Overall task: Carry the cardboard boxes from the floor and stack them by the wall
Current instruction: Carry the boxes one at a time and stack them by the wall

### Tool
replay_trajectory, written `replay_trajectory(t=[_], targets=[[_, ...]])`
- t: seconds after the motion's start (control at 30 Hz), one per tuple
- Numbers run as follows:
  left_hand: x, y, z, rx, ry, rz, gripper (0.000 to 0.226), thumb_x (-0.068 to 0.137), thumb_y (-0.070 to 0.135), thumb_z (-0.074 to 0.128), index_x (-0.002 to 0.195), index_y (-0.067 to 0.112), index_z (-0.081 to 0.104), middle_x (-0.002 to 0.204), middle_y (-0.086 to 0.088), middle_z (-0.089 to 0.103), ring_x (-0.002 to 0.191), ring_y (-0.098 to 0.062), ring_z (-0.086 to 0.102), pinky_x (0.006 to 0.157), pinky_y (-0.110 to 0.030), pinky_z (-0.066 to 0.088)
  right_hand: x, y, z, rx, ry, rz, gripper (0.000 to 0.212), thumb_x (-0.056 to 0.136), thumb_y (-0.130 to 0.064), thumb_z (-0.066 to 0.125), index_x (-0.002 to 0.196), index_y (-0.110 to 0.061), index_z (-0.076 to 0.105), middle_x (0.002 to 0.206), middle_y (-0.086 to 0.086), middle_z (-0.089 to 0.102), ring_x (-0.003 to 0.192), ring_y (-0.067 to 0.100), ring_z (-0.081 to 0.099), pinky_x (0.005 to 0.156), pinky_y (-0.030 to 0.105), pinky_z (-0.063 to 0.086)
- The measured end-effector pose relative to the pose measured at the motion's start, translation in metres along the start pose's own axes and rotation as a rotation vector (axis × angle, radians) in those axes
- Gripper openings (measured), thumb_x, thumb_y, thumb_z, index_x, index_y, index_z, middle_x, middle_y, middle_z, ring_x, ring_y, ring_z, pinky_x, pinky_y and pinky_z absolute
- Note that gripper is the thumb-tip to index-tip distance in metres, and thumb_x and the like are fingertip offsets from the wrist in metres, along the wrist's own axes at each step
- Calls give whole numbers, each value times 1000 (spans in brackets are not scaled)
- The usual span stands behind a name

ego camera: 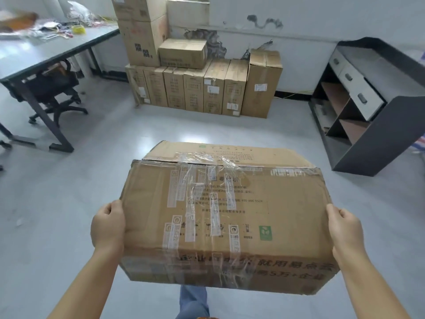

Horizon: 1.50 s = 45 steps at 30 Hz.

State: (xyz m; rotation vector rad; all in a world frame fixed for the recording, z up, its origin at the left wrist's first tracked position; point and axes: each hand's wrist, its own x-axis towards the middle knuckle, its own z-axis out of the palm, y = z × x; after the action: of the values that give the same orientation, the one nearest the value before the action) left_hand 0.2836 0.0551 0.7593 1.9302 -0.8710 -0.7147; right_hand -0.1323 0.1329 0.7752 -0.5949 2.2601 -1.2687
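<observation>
I carry a large taped cardboard box off the floor in front of me. My left hand grips its left side, thumb on top and fingers hidden behind the edge. Its right side is gripped the same way by my right hand. Ahead, against the wall, stands a row of upright cardboard boxes. A small box lies on that row, and a tall stack of boxes rises at its left end.
A grey desk with clutter and a black office chair stand at the left. A dark grey cabinet with drawers lies tipped at the right. Grey floor stretches between me and the stacked boxes.
</observation>
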Motion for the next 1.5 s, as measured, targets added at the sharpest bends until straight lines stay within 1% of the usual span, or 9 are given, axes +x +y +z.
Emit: replay_trajectory(t=[0.23, 0.47, 0.6, 0.87, 1.0, 1.17, 1.33, 1.4, 1.5], targets=[[146, 82, 78, 14, -58, 35, 25, 89, 27, 39, 68, 12, 40, 64, -5, 28, 62, -22, 27, 60, -37, 25, 93, -79, 107, 3, 54, 12, 24, 93, -24, 48, 75, -8, 43, 71, 8, 34, 65, 22, 30, 55, 35, 20], [251, 146, 146, 30, -79, 48, 28, 84, 25, 38, 61, 19, 23, 60, -1, 22, 60, -22, 20, 58, -34, 20, 167, -146, 191, 21, 91, 35, 38, 93, -22, 48, 63, -16, 26, 62, 4, 24, 57, 19, 23, 54, 34, 17], [303, 172, 199, 21, -74, 13, 26, 81, 28, 37, 60, 20, 23, 60, 0, 21, 60, -21, 20, 58, -34, 19, 233, -183, 241, 3, 64, 44, 34, 92, -23, 48, 65, -13, 29, 63, 5, 25, 59, 19, 25, 56, 34, 18], [429, 247, 328, 61, -1, -16, 22, 79, 32, 36, 62, 18, 30, 62, -3, 26, 60, -21, 22, 56, -33, 19, 396, -271, 354, -11, -55, 10, 33, 94, -22, 46, 69, -14, 26, 65, 5, 24, 60, 19, 24, 56, 33, 16], [483, 297, 399, 44, 23, -13, 26, 83, 28, 38, 62, 18, 29, 61, -2, 25, 58, -21, 21, 55, -33, 19, 479, -325, 392, -12, -40, -17, 37, 94, -20, 46, 66, -17, 23, 62, 2, 21, 58, 18, 21, 56, 33, 14], [552, 345, 479, -4, 13, -33, 27, 85, 24, 39, 61, 19, 26, 60, -1, 21, 58, -20, 18, 55, -33, 17, 567, -379, 437, -47, 6, -14, 29, 94, -24, 46, 70, -10, 36, 63, 3, 30, 58, 20, 26, 54, 34, 19], [651, 387, 570, 16, 18, -11, 39, 95, 26, 37, 59, 15, 25, 57, -4, 26, 56, -23, 22, 54, -38, 20, 648, -424, 507, -36, 57, 0, 35, 94, -22, 45, 65, -14, 28, 60, 1, 25, 56, 18, 23, 53, 33, 15], [698, 405, 608, -13, 5, -14, 43, 98, 35, 34, 62, 12, 35, 58, -5, 35, 61, -27, 31, 60, -38, 26, 682, -440, 540, -39, 75, 14, 33, 94, -23, 45, 67, -12, 31, 61, 2, 25, 56, 18, 24, 54, 33, 16], [768, 439, 658, -14, -25, -77, 50, 100, 46, 27, 80, 10, 55, 77, -8, 53, 81, -30, 44, 76, -37, 32, 731, -465, 584, -17, 123, 55, 33, 95, -24, 45, 67, -12, 33, 61, 3, 28, 57, 19, 26, 54, 33, 18]])
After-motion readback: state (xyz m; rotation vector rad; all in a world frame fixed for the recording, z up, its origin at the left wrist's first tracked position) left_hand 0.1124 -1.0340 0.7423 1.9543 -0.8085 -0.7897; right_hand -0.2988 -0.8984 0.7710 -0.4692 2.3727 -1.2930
